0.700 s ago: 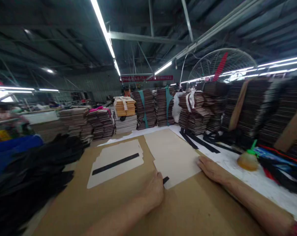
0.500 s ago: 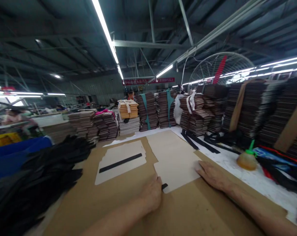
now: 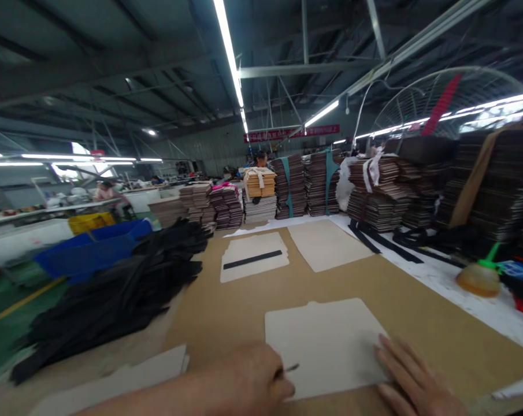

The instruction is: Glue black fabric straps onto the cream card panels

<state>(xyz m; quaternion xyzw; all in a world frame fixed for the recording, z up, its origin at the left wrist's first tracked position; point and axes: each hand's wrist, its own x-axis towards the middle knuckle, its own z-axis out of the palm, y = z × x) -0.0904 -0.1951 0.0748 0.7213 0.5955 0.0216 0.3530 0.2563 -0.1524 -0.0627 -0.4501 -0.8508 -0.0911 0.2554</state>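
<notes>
A pale panel (image 3: 326,341) lies on the brown board (image 3: 226,306) close to me. Over its left edge my left hand (image 3: 256,372) is closed, blurred, with a small dark thin tool (image 3: 292,367) poking out of its fingers. My right hand (image 3: 411,375) rests with fingers spread on the panel's right edge. Farther back, a pale piece (image 3: 256,242) bears a black strip (image 3: 252,260), and another pale panel (image 3: 328,245) lies to its right. At the lower left, more pale panels (image 3: 126,378) are partly hidden by my left forearm.
Black fabric (image 3: 126,289) is heaped on the left, beside a blue bin (image 3: 66,257). Stacks of dark panels (image 3: 376,193) line the back and right. An amber bottle with a green spout (image 3: 480,277) and black straps (image 3: 391,245) are on the right. A person (image 3: 107,193) sits far left.
The view has turned left. A pale panel now lies near me, apart from the one farther back. Both hands have come nearer, and the dark tool now shows in my left hand.
</notes>
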